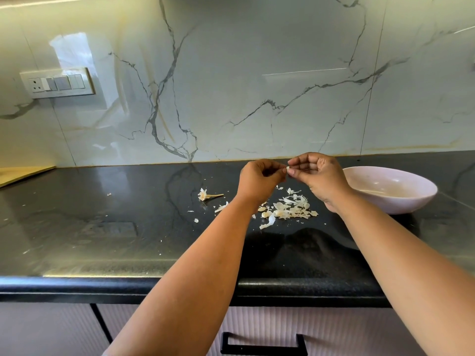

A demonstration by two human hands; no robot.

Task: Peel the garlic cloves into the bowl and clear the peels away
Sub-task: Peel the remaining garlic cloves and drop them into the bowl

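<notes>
- While both hands are up over the desk toward its back edge, note the grip: left hand (261,179) and right hand (317,173) each pinch the same small garlic clove (287,167) betw. thumb & fingertips, other fingers curled in.
- Clove is tiny & mostly hidden, so can't tell how much skin is left on it; go by feel.
- Hold the clove steady w/ one hand, work a nail under the skin edge w/ the other, then pull along the length rather than tearing bits off.
- Keep your hands over the peel pile (290,209), mid-desk right below them, so scraps drop in one spot & cleanup is easier.
- Bowl (390,190) sits just right of your right hand, near the back-right of the desk; drop only the bare clove in, no skin.
- Stem piece (207,195) & stray flakes lie left of the pile; sweep those in w/ the peels later.
- Light pinch: too hard prob. bruises the clove or it'll shoot out.
</notes>
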